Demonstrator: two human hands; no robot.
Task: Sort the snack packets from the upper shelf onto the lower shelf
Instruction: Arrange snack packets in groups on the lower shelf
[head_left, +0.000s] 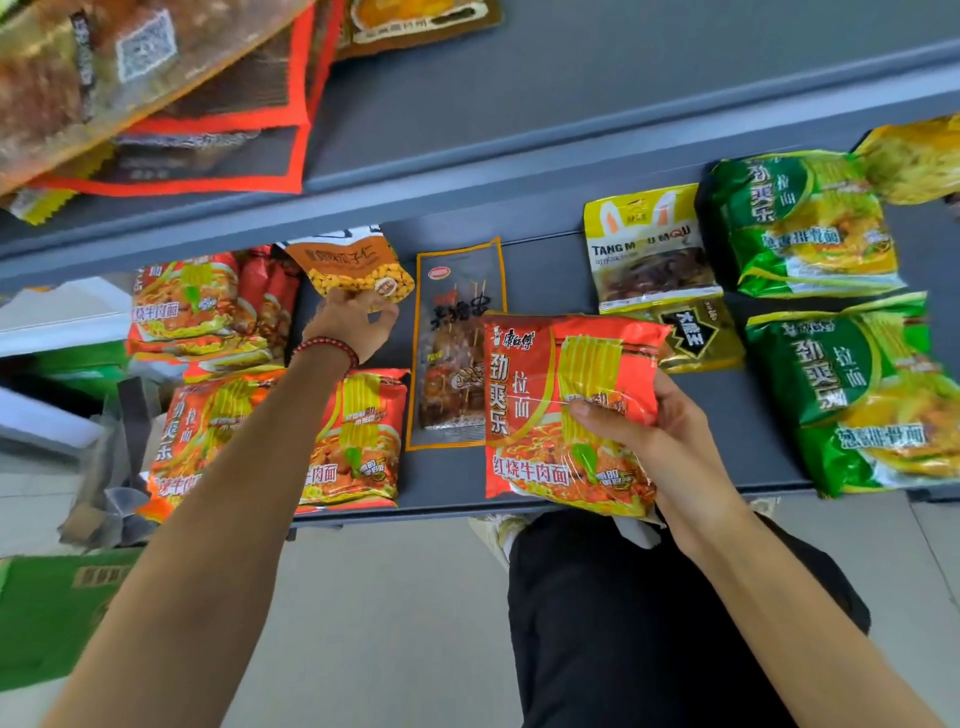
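"TANG" on yellow packet (644, 244), "红烧牛肉面" on red packet (530, 405)

Lower shelf (548, 257) lies forward of upper shelf (571, 93); on it: noodle stack (358, 441) left, skewer packet (452, 332) centre, noodle pair (852, 395) right; seed packet (353, 262) rear-left of skewer packet; held noodle packet (556, 410) overlaps its right edge.

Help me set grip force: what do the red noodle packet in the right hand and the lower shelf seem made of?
Red noodle packet: thin glossy plastic film, judging by its creases and bright glare. Lower shelf: probably painted metal, matte grey, with a flat surface and straight front lip.
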